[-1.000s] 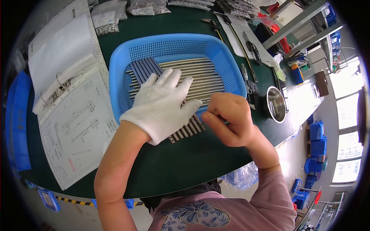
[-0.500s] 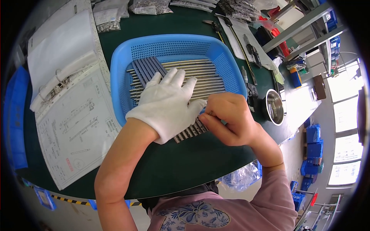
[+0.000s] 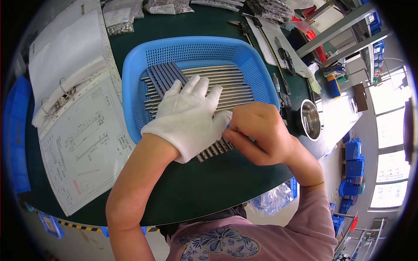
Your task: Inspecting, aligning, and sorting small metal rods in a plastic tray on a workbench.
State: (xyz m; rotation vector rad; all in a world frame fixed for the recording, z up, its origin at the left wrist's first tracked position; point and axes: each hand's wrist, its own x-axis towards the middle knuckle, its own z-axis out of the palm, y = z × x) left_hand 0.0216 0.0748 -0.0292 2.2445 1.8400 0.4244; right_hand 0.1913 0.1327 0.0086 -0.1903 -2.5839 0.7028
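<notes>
My left hand, in a white glove, lies flat with its fingers apart over the near-left part of a blue plastic basket. Beneath and beyond it are thin silvery metal rods, side by side in the basket. Its fingertips rest close to a grey-blue grooved block on the rods. Below the gloved palm, a row of metal ends with dark holes shows at the near side. My bare right hand is pinched beside the gloved thumb; whatever its fingertips hold is hidden.
An open binder with drawings lies left of the basket. To the right are calipers on paper and a round steel bowl. Bags of small metal parts line the back. A metal shelf frame stands at the far right.
The view has shifted slightly, so the basket and binder appear a little farther left. Both hands keep nearly the same pose and place.
</notes>
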